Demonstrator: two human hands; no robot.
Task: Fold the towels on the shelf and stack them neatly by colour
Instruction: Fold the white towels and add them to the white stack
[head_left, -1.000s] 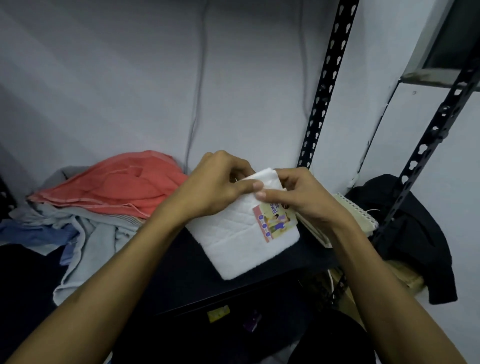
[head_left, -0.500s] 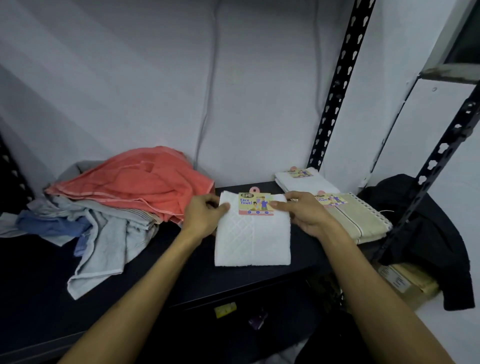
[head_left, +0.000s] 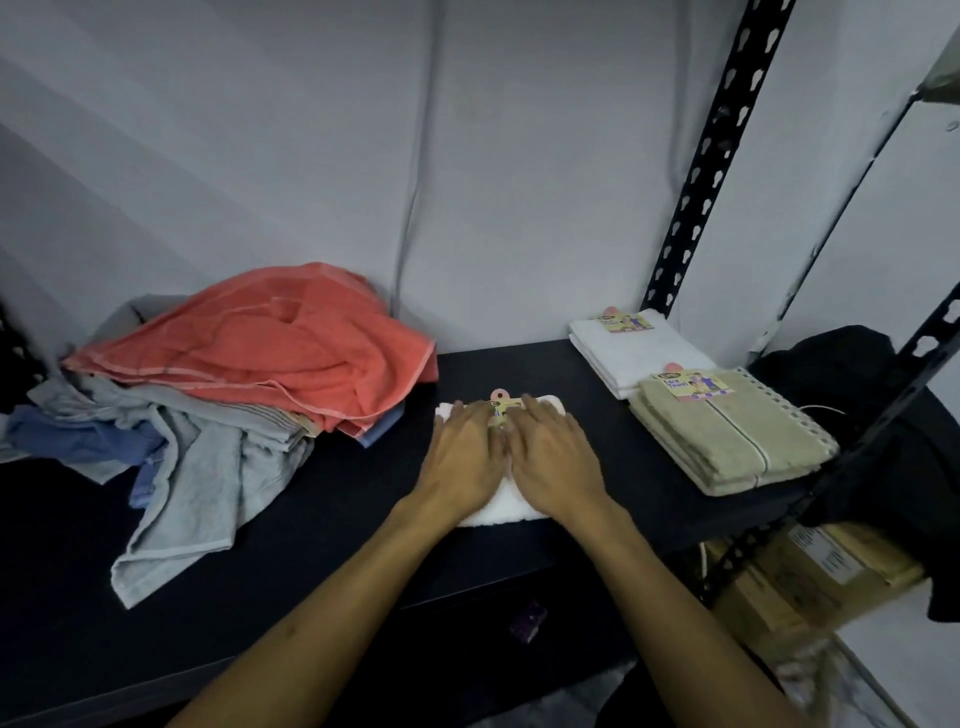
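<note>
Pressing down side by side, the left hand (head_left: 464, 457) and right hand (head_left: 552, 457) lie flat on one folded white towel (head_left: 498, 506) at the middle of the black shelf (head_left: 322, 551). Fingers of both hands are straight and spread, gripping nothing, and the two hands nearly touch along their inner edges. One paper tag (head_left: 500, 408) with a pink hanger tab peeks out between the fingertips at the towel's far edge.

To the right, near the back corner, sits a white stack (head_left: 631, 351); its edge shows about two layers, though the exact count is hard to tell. One tag lies on top of it. Just in front of it and overlapping its near corner is a beige stack (head_left: 727, 434), also about two or three layers, with a dark stripe and one tag on top.

On the left lies an unfolded heap: one coral towel (head_left: 270, 348) on top, a grey towel (head_left: 202, 483) draped toward the shelf's front edge, and a blue towel (head_left: 78, 439) at the far left. A second bit of blue shows under the coral one; I cannot tell whether it is a separate towel.

Two black slotted uprights (head_left: 711, 156) frame the shelf's right end. A dark garment (head_left: 872, 395) hangs beyond them, with one cardboard box (head_left: 810, 577) below it.
</note>
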